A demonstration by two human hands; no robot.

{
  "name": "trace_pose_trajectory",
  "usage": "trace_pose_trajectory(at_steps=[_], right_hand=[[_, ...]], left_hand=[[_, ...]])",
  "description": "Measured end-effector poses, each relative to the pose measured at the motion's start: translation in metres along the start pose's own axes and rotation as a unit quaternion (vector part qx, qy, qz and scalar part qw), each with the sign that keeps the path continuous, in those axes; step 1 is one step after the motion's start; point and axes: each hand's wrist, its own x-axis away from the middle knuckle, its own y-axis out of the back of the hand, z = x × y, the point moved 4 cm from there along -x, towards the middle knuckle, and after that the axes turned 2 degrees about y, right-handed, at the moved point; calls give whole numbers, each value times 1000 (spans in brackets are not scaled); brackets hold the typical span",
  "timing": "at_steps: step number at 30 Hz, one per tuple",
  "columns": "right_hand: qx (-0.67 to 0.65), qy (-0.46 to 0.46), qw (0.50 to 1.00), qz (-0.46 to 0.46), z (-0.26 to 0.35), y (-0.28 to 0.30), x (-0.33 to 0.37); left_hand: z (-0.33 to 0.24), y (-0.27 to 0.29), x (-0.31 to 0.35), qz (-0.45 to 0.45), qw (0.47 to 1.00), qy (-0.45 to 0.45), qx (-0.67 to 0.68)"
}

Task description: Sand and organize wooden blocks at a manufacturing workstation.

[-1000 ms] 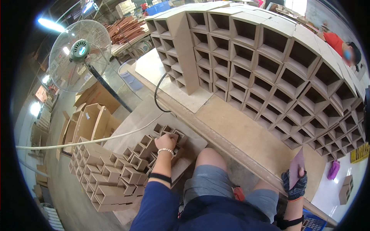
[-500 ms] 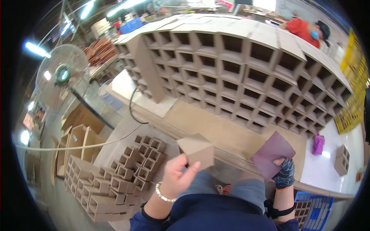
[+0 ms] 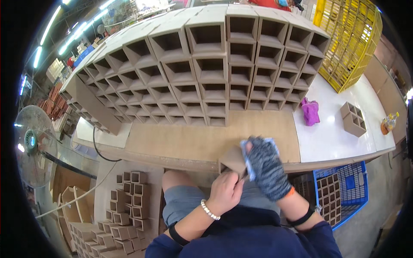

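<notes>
My left hand [image 3: 224, 191] is closed on the near edge of a brown square box [image 3: 232, 160], tilted at the table's front edge above my lap. My right hand [image 3: 269, 172], in a dark grey knitted glove, grips a folded sheet of sandpaper [image 3: 248, 165]. Its light blue back shows around the gloved fingers. The sheet lies against the right side of the box, and my glove hides where they touch. Beyond my hands, a stacked wall of similar open-fronted boxes [image 3: 214, 88] stands on the table.
A purple cloth [image 3: 310, 112], a small divided box [image 3: 352, 119] and a bottle [image 3: 389, 123] sit at the right. A yellow crate [image 3: 346, 43] stands behind them. Below the table is a blue basket [image 3: 353, 206] with boxes. More boxes [image 3: 129, 206] are piled at lower left, near a fan [image 3: 32, 142].
My hands have come together at the table edge. My right hand has brought the sandpaper leftward onto the box, now folded over. The view has swung to the right.
</notes>
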Motion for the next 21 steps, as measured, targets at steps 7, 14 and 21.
trace_pose_trajectory(at_steps=[7,14,21], right_hand=[[55,127,990,-21,48,-2,11],[-58,52,997,-18,31,1,-3],[192,-67,979,-15,-56,-22,5]], left_hand=[[0,7,5,-37,994,-93,33],[10,-1,1,-27,965,182,190],[-3,8,2,-8,998,58,21]])
